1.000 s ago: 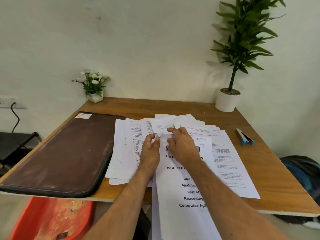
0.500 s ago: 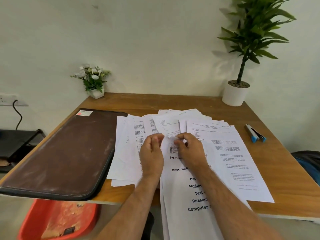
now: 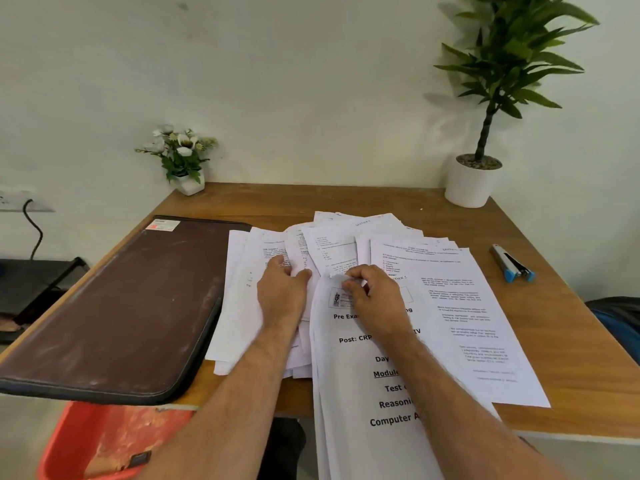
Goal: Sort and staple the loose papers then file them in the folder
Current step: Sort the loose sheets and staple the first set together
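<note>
Writing: "Pre Exa", "Post: CRP", "Day", "Module", "Test", "Reasoni", "Computer A" are read in bold on the cover sheet (image 3: 363,372), lower centre of the frame; the rest is hidden by the right forearm. Smaller print on the other sheets is too fine to read.
Papers: loose papers (image 3: 443,306) are fanned across the bench (image 3: 571,368) at mid frame, overlapping one another; the cover sheet overhangs the near edge.
Left hand (image 3: 282,296): laid on the sheets left of the cover sheet, fingers bent onto the paper, thumb beside the cover sheet's edge.
Right hand (image 3: 375,299): fingers curled, pinching the cover sheet's curled top corner.
Folder: one brown zip folder (image 3: 117,306), closed, lies at left frame with a small label at its far corner, its near corner past the bench edge.
Stapler: one grey and blue stapler (image 3: 512,263) lies at right frame, apart from the papers.
Room: white wall; two potted plants, flowers (image 3: 180,154) at upper left, a tall plant (image 3: 498,81) at upper right; a red bin (image 3: 93,445) at lower left.
</note>
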A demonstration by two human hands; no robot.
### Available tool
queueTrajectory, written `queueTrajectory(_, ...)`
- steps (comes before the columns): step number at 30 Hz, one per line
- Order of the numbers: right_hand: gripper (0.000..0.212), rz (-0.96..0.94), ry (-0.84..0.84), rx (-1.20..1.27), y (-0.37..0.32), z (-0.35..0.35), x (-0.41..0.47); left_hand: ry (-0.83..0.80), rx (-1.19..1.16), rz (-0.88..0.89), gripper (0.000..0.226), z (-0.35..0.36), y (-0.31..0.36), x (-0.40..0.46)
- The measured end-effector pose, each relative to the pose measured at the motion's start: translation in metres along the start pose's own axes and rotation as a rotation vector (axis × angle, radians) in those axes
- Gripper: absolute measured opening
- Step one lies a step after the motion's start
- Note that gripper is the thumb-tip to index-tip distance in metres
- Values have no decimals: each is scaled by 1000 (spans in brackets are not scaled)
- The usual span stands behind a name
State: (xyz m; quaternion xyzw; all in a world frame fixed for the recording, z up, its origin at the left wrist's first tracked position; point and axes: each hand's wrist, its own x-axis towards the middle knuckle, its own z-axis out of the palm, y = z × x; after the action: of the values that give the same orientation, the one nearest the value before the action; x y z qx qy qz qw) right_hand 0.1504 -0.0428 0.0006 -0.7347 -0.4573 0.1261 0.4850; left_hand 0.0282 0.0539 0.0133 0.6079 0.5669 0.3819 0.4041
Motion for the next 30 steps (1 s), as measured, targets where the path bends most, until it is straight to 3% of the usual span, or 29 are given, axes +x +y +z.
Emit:
queueTrajectory(5, 6, -17, 16, 4, 4, -4, -1, 70, -46, 251, 28, 7, -13, -11)
queueTrajectory(7, 16, -50, 51, -3, 4, -6, -4, 58, -1, 391, 16, 10, -18, -10)
queueTrajectory(10, 40, -124, 86, -30, 3, -8, -13, -85, 53, 593, 10, 16, -20, -16)
queueTrajectory(13, 56, -166, 76, -52, 6, -10, -20, -227, 153, 764, 18, 21, -19, -27)
queueTrajectory(19, 49, -192, 104, -180, 3, -6, -18, -300, 108, 749, 23, 17, -23, -25)
queueTrajectory(23, 43, -171, 107, -268, 0, -5, -9, -243, 15, 629, 11, 16, -13, -19)
queueTrajectory(25, 53, -142, 48, -325, -2, -6, -10, -161, -58, 485, 7, 15, -11, -17)
queueTrajectory(27, 64, -123, 0, -372, -5, -5, -13, -124, -105, 340, 19, 13, -13, -16)
queueTrajectory(30, 83, -115, -20, -333, -11, -4, -16, -83, -65, 314, 27, 13, -18, -11)
